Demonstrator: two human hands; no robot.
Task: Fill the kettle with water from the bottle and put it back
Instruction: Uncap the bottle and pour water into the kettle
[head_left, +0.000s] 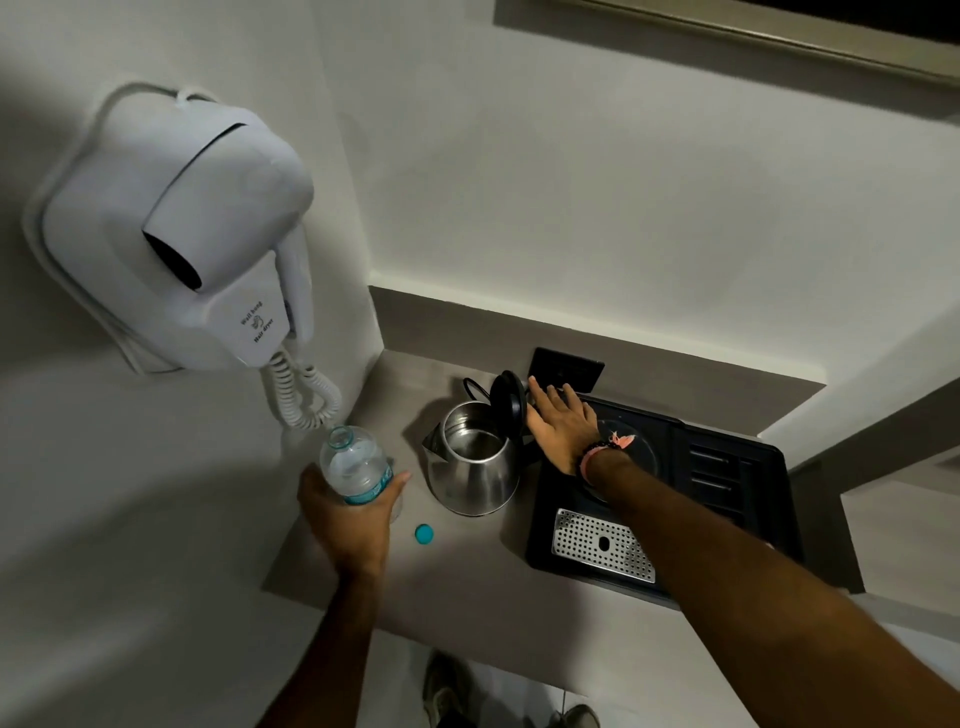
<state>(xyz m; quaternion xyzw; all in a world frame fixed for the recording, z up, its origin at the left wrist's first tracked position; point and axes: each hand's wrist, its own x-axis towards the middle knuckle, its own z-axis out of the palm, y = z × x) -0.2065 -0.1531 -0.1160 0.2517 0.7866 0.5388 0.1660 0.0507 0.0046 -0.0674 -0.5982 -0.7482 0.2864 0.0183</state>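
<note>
Head view hides the kettle's (475, 465) handle behind its raised lid (509, 408). Left hand (348, 512) fingers wrap the uncapped bottle (356, 465) at the kettle's nine o'clock; right hand (561, 428), fingers spread flat, touches the lid at three o'clock.

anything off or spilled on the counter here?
No spill visible. The kettle stands off its black tray, lid open, and the blue cap lies loose beside it, which fits filling from the uncapped bottle.
</note>
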